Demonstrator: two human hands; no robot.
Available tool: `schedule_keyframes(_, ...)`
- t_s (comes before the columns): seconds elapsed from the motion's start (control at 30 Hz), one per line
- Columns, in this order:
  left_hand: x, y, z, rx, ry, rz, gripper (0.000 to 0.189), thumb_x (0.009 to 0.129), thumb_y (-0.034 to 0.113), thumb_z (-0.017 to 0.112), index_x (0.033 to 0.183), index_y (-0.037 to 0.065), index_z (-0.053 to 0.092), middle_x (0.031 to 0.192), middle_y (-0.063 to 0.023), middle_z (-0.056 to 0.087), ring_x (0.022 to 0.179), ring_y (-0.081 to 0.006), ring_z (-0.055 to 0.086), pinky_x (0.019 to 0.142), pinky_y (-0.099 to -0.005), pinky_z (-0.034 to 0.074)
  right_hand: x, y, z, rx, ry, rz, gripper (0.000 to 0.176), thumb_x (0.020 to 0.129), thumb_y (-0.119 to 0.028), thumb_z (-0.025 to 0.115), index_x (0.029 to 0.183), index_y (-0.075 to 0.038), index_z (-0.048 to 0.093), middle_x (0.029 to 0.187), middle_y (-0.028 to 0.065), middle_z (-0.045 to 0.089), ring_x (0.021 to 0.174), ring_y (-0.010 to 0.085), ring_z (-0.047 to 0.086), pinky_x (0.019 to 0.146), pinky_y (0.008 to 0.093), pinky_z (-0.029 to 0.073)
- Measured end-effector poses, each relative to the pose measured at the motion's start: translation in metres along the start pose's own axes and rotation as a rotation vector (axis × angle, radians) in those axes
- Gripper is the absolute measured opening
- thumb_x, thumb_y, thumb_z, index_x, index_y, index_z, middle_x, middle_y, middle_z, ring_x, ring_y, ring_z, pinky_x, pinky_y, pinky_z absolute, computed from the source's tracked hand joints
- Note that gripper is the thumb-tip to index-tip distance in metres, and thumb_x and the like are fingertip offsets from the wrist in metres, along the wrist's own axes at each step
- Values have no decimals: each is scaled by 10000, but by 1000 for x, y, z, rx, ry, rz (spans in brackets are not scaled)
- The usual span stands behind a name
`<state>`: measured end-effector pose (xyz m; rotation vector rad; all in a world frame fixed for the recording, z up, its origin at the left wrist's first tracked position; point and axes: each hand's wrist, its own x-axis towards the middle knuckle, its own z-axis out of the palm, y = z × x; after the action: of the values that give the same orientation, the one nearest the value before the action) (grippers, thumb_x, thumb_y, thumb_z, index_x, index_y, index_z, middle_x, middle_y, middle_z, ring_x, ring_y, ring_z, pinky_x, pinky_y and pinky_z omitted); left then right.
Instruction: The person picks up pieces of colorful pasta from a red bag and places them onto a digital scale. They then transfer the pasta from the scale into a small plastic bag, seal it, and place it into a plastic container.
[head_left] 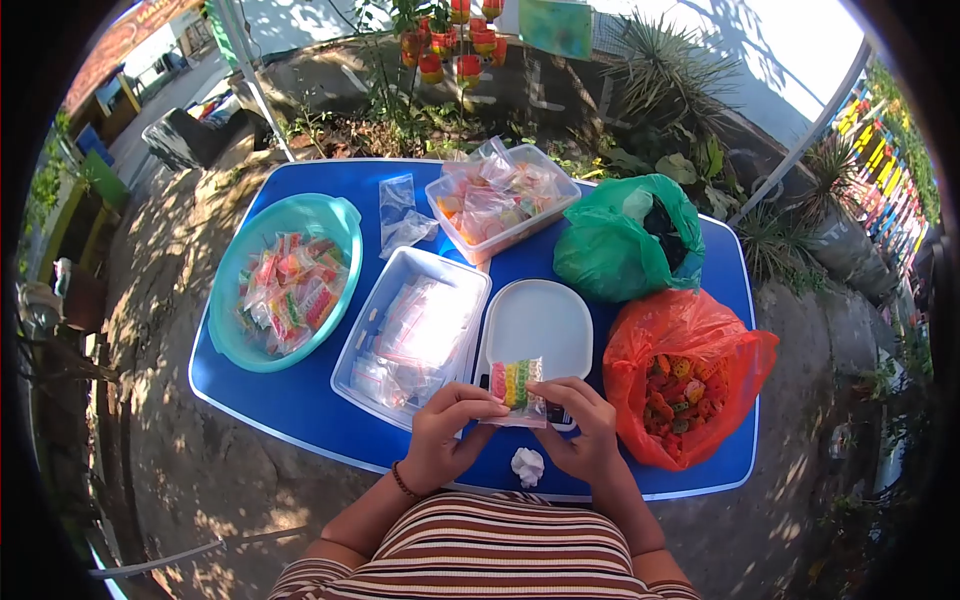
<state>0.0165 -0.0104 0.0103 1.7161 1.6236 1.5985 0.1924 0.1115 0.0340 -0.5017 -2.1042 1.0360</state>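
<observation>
Between my two hands is a small clear plastic bag (516, 384) with pink, yellow and green ridged pieces inside. My left hand (448, 428) pinches its left edge, and my right hand (580, 425) grips its right edge. Right behind the bag lies a white scale (538, 325) with a rounded top, its front partly covered by my hands. To the left of the scale, a white tray (361, 337) holds flat clear bags. A crumpled white tissue (527, 466) sits on the table just below my hands.
On the blue table (290, 415), a teal basin (222, 322) of filled bags stands left. A clear tub (560, 186) of bags is at the back, near loose empty bags (398, 207). Right are a green plastic bag (600, 255) and a red bag (690, 320) of colored pieces.
</observation>
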Motion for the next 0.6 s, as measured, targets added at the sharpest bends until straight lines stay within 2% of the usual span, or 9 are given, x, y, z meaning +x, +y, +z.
schedule_keyframes(0.03, -3, 1, -5, 12, 33, -6, 269, 834, -19, 793, 1075, 81, 731, 1063, -101, 675, 965, -229, 702, 791, -326, 584, 3, 6, 5, -22, -39, -84, 357, 798, -8, 797, 1146, -27, 719, 1027, 133, 697, 866, 240, 724, 728, 333, 587)
schedule_keyframes(0.13, -9, 10, -24, 117, 132, -9, 276, 821, 12, 820, 1072, 83, 730, 1078, -92, 678, 969, -229, 703, 797, -324, 584, 16, 6, 31, 34, -43, -216, 331, 798, -19, 814, 1117, -28, 723, 1005, 137, 700, 865, 234, 725, 724, 321, 584)
schedule_keyframes(0.17, -13, 9, -30, 135, 167, -11, 266, 814, 11, 824, 1053, 80, 731, 1064, -95, 685, 956, -231, 706, 804, -327, 582, 20, 1, 40, 67, -56, -226, 258, 812, -18, 815, 1048, -28, 711, 966, 131, 702, 822, 223, 720, 705, 316, 578)
schedule_keyframes(0.3, -36, -3, -55, 231, 260, -56, 252, 794, 12, 837, 1015, 70, 730, 1039, -106, 701, 927, -238, 714, 818, -332, 578, 32, -2, 77, 126, -169, -183, 157, 850, 4, 780, 946, -20, 658, 910, 113, 700, 757, 221, 714, 665, 326, 568)
schedule_keyframes(0.4, -44, -7, -76, 333, 340, -97, 233, 784, -19, 822, 988, 52, 734, 1023, -112, 704, 914, -239, 715, 804, -329, 579, 46, -2, 104, 177, -265, -149, 160, 855, 1, 772, 965, -17, 658, 915, 119, 698, 783, 234, 725, 678, 330, 570)
schedule_keyframes(0.43, -45, -10, -82, 365, 380, -112, 231, 779, -29, 817, 981, 47, 735, 1021, -110, 703, 910, -239, 713, 801, -333, 578, 55, -3, 115, 217, -271, -172, 157, 862, 24, 747, 989, -15, 663, 926, 130, 705, 796, 271, 733, 677, 335, 572)
schedule_keyframes(0.53, -38, -27, -108, 489, 521, -96, 206, 760, -89, 763, 936, 16, 737, 1004, -121, 702, 917, -266, 708, 811, -340, 573, 87, -3, 143, 224, -435, -110, 270, 869, -11, 742, 1132, 12, 686, 1067, 171, 724, 979, 312, 731, 840, 362, 578)
schedule_keyframes(0.57, -32, -34, -120, 619, 555, -36, 205, 761, -98, 743, 933, 13, 735, 992, -122, 702, 914, -273, 707, 806, -342, 574, 98, -2, 154, 183, -447, -171, 344, 880, -28, 728, 1212, 11, 649, 1159, 186, 692, 1075, 330, 686, 907, 389, 550)
schedule_keyframes(0.6, -32, -46, -135, 673, 531, -23, 282, 781, -63, 763, 1048, 21, 730, 1091, -144, 713, 1003, -312, 711, 858, -368, 577, 110, -2, 165, 141, -457, -232, 418, 890, -44, 714, 1292, 9, 612, 1250, 200, 660, 1171, 348, 640, 973, 416, 522)
